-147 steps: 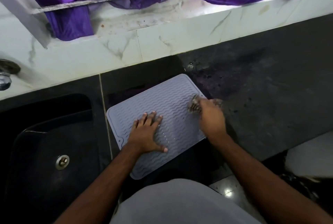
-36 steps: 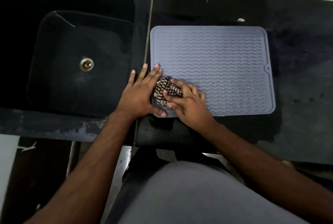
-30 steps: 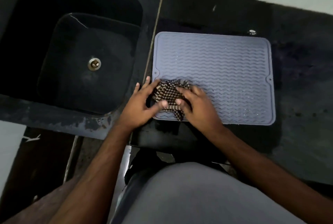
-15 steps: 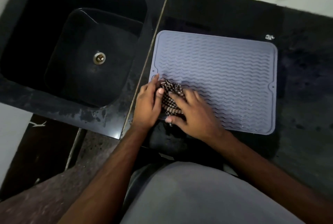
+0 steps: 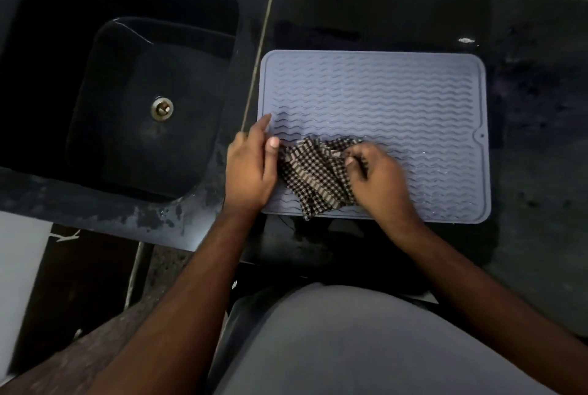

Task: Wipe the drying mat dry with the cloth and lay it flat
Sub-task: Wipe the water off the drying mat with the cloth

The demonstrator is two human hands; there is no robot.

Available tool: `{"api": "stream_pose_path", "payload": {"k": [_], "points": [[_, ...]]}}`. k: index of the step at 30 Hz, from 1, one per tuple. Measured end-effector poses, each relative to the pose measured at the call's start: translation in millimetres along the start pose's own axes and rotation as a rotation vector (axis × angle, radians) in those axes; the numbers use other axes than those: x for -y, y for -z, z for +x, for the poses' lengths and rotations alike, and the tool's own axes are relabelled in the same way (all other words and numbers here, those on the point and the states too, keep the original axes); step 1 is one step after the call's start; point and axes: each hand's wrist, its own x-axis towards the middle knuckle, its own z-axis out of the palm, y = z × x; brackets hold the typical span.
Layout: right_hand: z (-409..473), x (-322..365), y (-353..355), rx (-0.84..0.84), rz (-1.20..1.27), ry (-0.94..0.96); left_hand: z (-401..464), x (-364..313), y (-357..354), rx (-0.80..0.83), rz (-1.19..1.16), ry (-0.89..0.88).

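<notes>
Counter (image 5: 366,12): I see mat (image 5: 397,92) flat beside sink (image 5: 127,102).
Hands: left (image 5: 249,168) and right (image 5: 378,178) both pinch cloth (image 5: 315,172), spreading it, I judge, to wipe.

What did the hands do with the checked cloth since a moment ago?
The cloth was bunched small between both hands; now it is pulled wider. The right hand has slid right along the drying mat, gripping one end, while the left hand pinches the other. The mat stays flat beside the sink.
</notes>
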Motion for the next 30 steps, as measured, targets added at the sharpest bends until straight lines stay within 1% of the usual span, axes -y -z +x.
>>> {"api": "stream_pose_path", "payload": {"k": [2, 3, 6, 7, 9, 10, 11, 13, 14, 18, 20, 21, 22, 24, 25, 26, 27, 28, 30], "points": [[-6, 2, 3, -0.009, -0.03, -0.049, -4, 3, 0, 0.038, 0.176, -0.155], [-9, 6, 5, -0.04, -0.076, -0.02, -5, 3, -1, 0.044, 0.215, -0.195], [-17, 21, 10, -0.174, -0.28, 0.189, -3, 5, -3, 0.023, 0.281, -0.216], [-19, 25, 10, -0.152, -0.303, 0.293, -2, 5, -3, 0.026, 0.309, -0.215], [-20, 29, 6, 0.028, -0.325, 0.476, 1, 6, -5, 0.048, 0.366, -0.217], [-21, 29, 0, 0.12, -0.373, 0.499, 1, 7, -7, 0.059, 0.381, -0.218], [-22, 27, -6, 0.175, -0.43, 0.476, 2, 8, -7, 0.066, 0.394, -0.217], [-19, 23, -17, 0.19, -0.458, 0.368, 4, 10, -9, 0.073, 0.414, -0.211], [-16, 23, -20, 0.183, -0.393, 0.325, 5, 10, -9, 0.073, 0.425, -0.207], [0, 14, -8, 0.222, 0.079, 0.139, 6, 12, -10, 0.076, 0.435, -0.199], [4, 6, 4, 0.097, 0.192, 0.021, 6, 13, -11, 0.08, 0.434, -0.201], [5, 0, 10, 0.015, 0.194, -0.019, 5, 13, -11, 0.079, 0.434, -0.197], [4, -4, 15, -0.062, 0.138, -0.028, 5, 13, -11, 0.075, 0.434, -0.19], [-1, -7, 24, -0.177, -0.097, 0.052, 5, 12, -11, 0.068, 0.432, -0.183], [-5, -7, 26, -0.202, -0.189, 0.131, 5, 11, -11, 0.069, 0.428, -0.18], [-9, -3, 27, -0.182, -0.226, 0.225, 5, 10, -11, 0.073, 0.425, -0.177], [-11, 4, 26, -0.105, -0.228, 0.334, 5, 9, -10, 0.074, 0.422, -0.174], [-12, 10, 23, 0.008, -0.248, 0.461, 5, 9, -10, 0.071, 0.42, -0.174], [-9, 17, 6, 0.219, -0.364, 0.697, 4, 8, -9, 0.059, 0.399, -0.183]]}}
